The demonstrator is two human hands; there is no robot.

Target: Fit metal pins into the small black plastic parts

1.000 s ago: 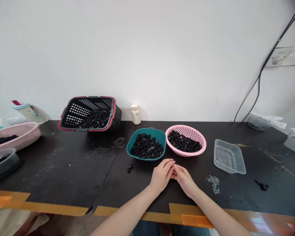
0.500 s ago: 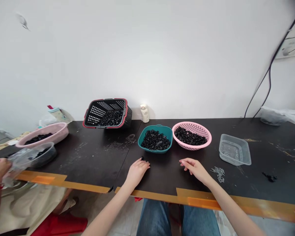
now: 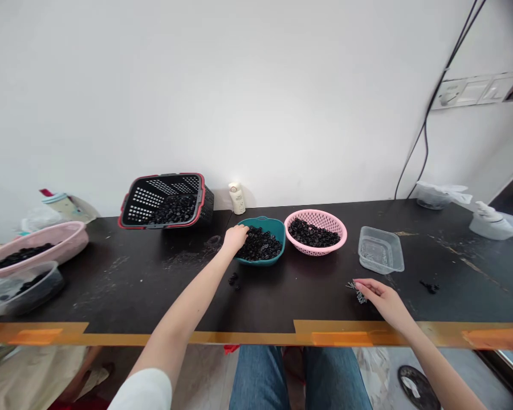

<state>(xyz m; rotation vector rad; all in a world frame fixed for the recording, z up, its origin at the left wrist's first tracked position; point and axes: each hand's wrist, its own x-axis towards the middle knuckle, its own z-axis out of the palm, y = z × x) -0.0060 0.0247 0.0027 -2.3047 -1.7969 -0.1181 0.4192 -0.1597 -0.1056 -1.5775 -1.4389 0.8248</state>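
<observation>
My left hand (image 3: 235, 238) reaches over the left rim of a teal basket (image 3: 261, 262) heaped with small round black parts (image 3: 260, 244). Its fingers are curled and the tips are among the parts, so what they hold is hidden. A few loose black parts (image 3: 234, 279) lie on the table below that arm. My right hand (image 3: 377, 293) is at a small pile of thin grey metal pins (image 3: 361, 296), thumb and fingers pinched together at the pile's edge. Whether a pin is between them is too small to tell.
A pink basket (image 3: 316, 249) of black parts stands right of the teal one, with a clear plastic tub (image 3: 381, 250) beyond. A dark red-rimmed basket (image 3: 203, 208) and white bottle (image 3: 236, 199) are at the back. Black pieces (image 3: 430, 287) lie far right.
My left hand has moved from the table up to the teal basket, leaving several black parts behind. My right hand has gone right to the pins. The view has shifted right.
</observation>
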